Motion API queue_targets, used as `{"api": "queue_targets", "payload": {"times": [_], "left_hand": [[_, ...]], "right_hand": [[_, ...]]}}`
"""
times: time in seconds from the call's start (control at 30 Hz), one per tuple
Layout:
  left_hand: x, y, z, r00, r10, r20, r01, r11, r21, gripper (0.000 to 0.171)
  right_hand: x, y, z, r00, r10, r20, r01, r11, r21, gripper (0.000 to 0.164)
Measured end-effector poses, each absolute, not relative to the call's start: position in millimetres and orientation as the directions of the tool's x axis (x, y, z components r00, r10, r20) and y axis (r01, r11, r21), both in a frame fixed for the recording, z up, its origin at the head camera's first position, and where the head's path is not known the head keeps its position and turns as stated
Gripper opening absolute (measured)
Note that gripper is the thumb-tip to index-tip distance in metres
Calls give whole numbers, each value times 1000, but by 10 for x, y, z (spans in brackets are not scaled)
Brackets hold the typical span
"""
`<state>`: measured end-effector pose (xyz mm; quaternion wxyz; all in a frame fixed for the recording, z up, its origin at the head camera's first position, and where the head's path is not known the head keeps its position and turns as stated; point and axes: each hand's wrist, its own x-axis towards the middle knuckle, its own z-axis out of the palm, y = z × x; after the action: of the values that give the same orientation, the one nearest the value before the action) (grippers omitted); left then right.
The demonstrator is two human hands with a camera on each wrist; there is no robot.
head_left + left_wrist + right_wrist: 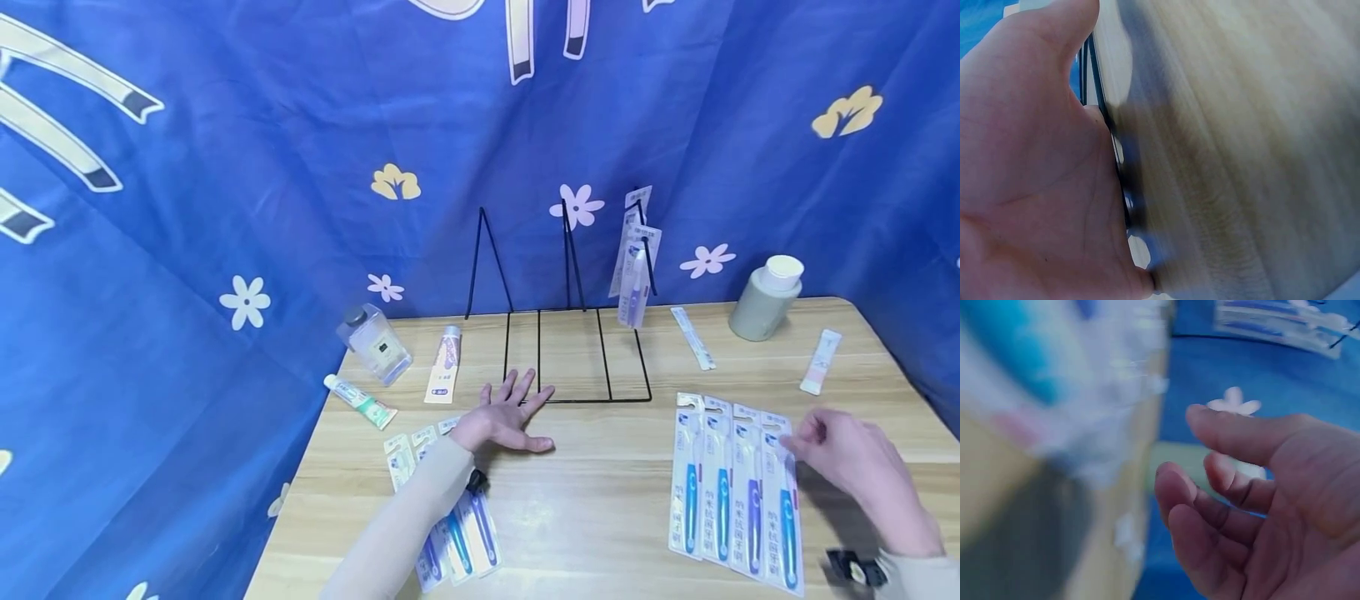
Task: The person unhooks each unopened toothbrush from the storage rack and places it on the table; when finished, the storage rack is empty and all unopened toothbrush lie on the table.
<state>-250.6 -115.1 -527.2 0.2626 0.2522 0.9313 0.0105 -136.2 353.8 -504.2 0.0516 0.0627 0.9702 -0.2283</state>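
Observation:
My left hand (pixel 513 419) is spread with straight fingers, fingertips right at the front bar of a black wire rack (pixel 607 402). Nothing lies in its palm (pixel 1041 156). My right hand (pixel 855 458) hovers beside the top of the rightmost packaged toothbrush (pixel 783 500). In the right wrist view its fingers are loosely curled, with nothing between the thumb and fingertips. That pack belongs to a row of several toothbrush packs, blue and purple handled, overlapping side by side. Two toothbrush packs (pixel 637 275) hang on the rack's right prong.
More toothbrush packs (pixel 459 537) lie partly hidden under my left forearm. Two toothpaste tubes (pixel 444 367) and a clear bottle (pixel 377 346) are at the back left. A grey-green bottle (pixel 765 300) with a white cap and two slim sachets (pixel 821 362) are at the back right.

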Motion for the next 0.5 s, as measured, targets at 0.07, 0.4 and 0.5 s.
{"api": "queue_targets", "payload": {"times": [0.07, 0.4, 0.5], "left_hand": [[-2514, -1148, -5278, -736, 473, -484, 463, 874, 148, 98], [-2511, -1143, -5277, -736, 469, -488, 464, 874, 141, 97], [-2518, -1134, -5279, -734, 473, -488, 466, 873, 145, 97]], "right_hand": [[-1526, 3416, -4907, -998, 63, 2, 55, 879, -473, 30], [-2469, 2560, -4422, -872, -163, 461, -435, 688, -581, 29], [-2700, 2379, -4375, -848, -188, 495, -485, 654, -581, 28]]}}
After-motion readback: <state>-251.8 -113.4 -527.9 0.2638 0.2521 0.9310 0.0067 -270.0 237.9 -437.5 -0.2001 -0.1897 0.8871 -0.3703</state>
